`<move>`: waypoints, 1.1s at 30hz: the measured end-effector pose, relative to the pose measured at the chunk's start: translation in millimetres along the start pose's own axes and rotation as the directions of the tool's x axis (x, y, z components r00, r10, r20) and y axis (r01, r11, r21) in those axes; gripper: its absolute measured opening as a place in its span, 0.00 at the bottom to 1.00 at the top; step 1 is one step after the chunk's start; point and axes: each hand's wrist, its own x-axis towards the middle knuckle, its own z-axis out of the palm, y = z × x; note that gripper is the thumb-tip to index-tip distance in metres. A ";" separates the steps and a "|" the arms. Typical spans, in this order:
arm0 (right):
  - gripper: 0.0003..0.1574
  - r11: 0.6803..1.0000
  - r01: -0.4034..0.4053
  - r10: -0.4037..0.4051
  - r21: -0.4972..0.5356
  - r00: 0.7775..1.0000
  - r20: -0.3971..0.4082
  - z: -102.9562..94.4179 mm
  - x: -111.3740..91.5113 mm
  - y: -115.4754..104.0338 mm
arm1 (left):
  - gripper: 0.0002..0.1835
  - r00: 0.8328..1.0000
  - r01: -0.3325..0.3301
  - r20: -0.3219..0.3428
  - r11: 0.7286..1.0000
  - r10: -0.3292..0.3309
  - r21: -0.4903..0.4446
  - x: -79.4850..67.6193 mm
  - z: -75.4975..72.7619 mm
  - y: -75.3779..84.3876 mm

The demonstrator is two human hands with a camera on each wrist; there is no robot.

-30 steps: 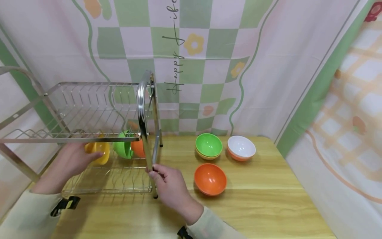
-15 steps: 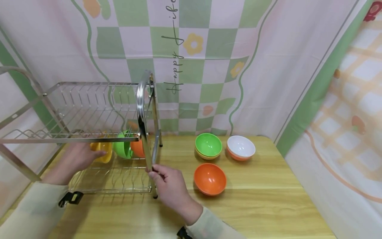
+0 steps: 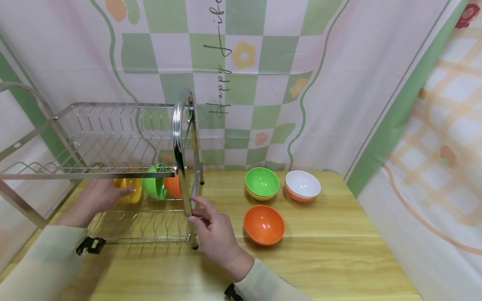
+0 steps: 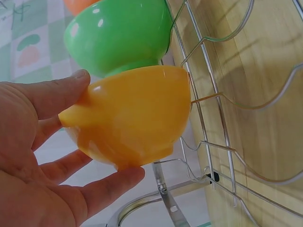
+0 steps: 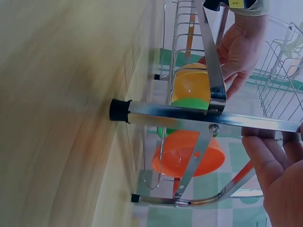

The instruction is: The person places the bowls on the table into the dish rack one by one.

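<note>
My left hand (image 3: pixel 99 195) reaches under the upper tier of a two-tier metal dish rack (image 3: pixel 180 152). It grips a yellow bowl (image 4: pixel 137 116), thumb near the rim and fingers round the underside. In the left wrist view the bowl stands on its side against the wires of the lower tier, right beside a green bowl (image 4: pixel 120 35). An orange bowl (image 5: pixel 189 153) follows at the rack's right end. My right hand (image 3: pixel 217 236) holds the rack's front right leg (image 5: pixel 165 113) between thumb and fingers, its index finger raised along the leg.
Right of the rack, a green bowl (image 3: pixel 262 182) sits nested in a yellow one. Beside it stands a white-lined orange bowl (image 3: pixel 303 185), and an orange bowl (image 3: pixel 264 225) lies in front. A patterned curtain (image 3: pixel 244 96) hangs behind the wooden table (image 3: pixel 320 259).
My left hand has moved slightly right with the yellow bowl, closer to the green bowl. My right index finger has lifted and straightened while the hand stays at the leg.
</note>
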 end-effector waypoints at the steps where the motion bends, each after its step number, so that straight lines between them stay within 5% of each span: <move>1: 0.25 1.000 0.013 -0.013 -0.010 1.000 0.007 -0.5 0.0 0.3 | 0.42 1.000 0.000 -0.001 1.000 0.000 0.000 0.7 0.2 -0.2; 12: 0.21 0.988 0.144 -0.142 -0.057 0.990 0.024 -2.3 0.6 4.6 | 0.43 0.999 0.029 0.045 1.000 -0.030 0.011 4.2 -1.4 1.1; 20: 0.22 0.967 0.239 -0.240 -0.090 0.971 -0.007 0.0 0.2 9.3 | 0.43 0.989 0.037 0.141 0.994 -0.052 0.107 9.5 -1.3 -0.4; 33: 0.21 0.947 0.287 -0.291 -0.143 0.957 -0.003 -1.1 0.2 13.8 | 0.34 0.988 -0.094 0.135 0.990 0.080 0.101 17.2 1.7 -2.3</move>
